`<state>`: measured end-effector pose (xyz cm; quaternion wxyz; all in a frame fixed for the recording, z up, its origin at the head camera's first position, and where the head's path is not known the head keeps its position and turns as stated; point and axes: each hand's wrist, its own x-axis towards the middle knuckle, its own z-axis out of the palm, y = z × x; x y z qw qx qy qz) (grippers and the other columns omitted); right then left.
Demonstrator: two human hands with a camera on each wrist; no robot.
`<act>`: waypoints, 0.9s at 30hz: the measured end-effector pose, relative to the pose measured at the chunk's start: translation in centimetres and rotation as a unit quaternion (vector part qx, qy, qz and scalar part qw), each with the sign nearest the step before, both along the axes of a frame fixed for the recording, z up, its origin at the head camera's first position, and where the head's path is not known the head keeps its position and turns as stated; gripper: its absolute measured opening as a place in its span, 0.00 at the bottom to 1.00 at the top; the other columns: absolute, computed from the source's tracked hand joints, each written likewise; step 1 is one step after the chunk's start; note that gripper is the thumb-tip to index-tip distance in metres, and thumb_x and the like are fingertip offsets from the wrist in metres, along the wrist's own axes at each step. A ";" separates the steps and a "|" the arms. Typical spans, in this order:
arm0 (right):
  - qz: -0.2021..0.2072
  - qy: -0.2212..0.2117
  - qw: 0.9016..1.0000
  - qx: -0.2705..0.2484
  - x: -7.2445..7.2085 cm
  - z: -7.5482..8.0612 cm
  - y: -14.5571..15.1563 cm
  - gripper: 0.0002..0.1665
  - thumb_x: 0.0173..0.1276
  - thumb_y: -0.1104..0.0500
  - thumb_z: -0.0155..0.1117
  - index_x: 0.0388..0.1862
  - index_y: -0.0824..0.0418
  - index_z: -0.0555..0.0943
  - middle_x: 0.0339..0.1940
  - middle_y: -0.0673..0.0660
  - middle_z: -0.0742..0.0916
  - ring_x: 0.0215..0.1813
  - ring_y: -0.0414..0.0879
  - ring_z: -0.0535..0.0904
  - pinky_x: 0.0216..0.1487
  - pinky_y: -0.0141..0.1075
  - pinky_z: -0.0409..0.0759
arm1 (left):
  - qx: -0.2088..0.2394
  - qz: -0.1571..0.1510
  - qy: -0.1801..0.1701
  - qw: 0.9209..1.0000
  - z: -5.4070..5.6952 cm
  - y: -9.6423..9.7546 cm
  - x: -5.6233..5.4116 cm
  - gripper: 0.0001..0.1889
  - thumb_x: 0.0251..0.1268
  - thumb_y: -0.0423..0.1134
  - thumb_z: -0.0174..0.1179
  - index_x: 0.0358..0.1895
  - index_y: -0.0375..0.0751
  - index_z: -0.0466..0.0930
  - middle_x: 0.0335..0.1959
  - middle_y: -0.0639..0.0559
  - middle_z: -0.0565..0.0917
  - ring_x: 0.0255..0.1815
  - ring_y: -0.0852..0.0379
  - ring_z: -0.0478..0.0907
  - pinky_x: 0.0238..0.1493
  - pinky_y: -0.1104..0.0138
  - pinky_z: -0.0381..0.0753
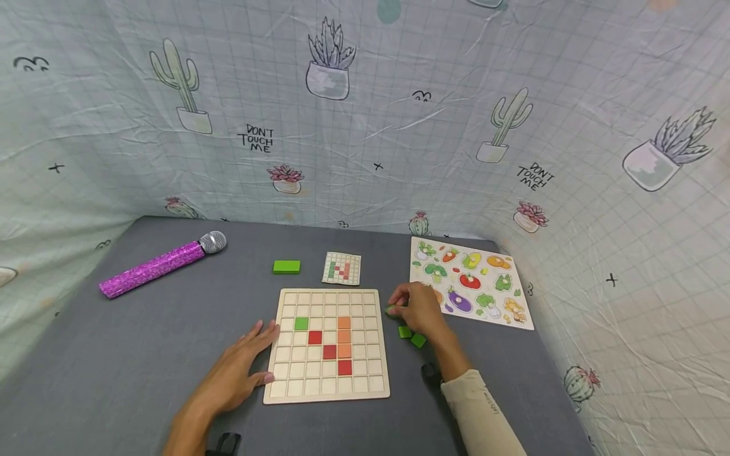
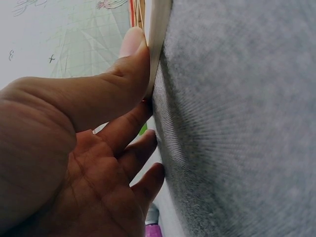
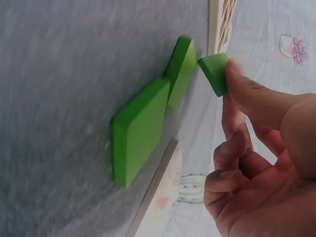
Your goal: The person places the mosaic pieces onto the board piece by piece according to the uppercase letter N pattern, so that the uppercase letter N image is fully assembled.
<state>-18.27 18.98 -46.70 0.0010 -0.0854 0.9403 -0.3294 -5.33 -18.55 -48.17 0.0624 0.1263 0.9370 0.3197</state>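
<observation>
A square wooden grid board [image 1: 327, 399] lies flat on the grey table, with one green tile [image 1: 301, 324], red tiles [image 1: 315, 337] along a diagonal and a column of orange tiles [image 1: 344, 337] in its cells. My left hand [image 1: 234, 367] rests at the board's left edge, its thumb and fingers extended against the side. Right of the board, my right hand [image 1: 421, 307] pinches a small green tile [image 3: 215, 74] between thumb and fingers, above the table in the right wrist view. Two loose green tiles [image 1: 405, 332] [image 1: 419, 341] lie just below that hand.
Behind the board lie a small pattern card [image 1: 342, 268] and a green block [image 1: 286, 267]. A glittery purple microphone [image 1: 162, 265] lies at the far left. A vegetable puzzle board [image 1: 485, 258] is at the right, partly behind the right hand. A printed curtain [image 1: 365, 126] bounds the table.
</observation>
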 end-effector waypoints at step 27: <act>0.014 -0.014 0.998 -0.057 2.8 1.3 -6.4 0.10 0.63 0.60 0.82 0.28 0.51 0.87 0.26 0.46 0.86 0.27 0.41 0.74 0.26 0.32 0.70 | -0.001 0.002 0.006 1.000 -0.2 0.1 0.1 0.46 0.58 0.32 0.77 0.82 0.38 0.66 0.85 0.42 0.65 0.86 0.32 0.55 0.78 0.29 0.59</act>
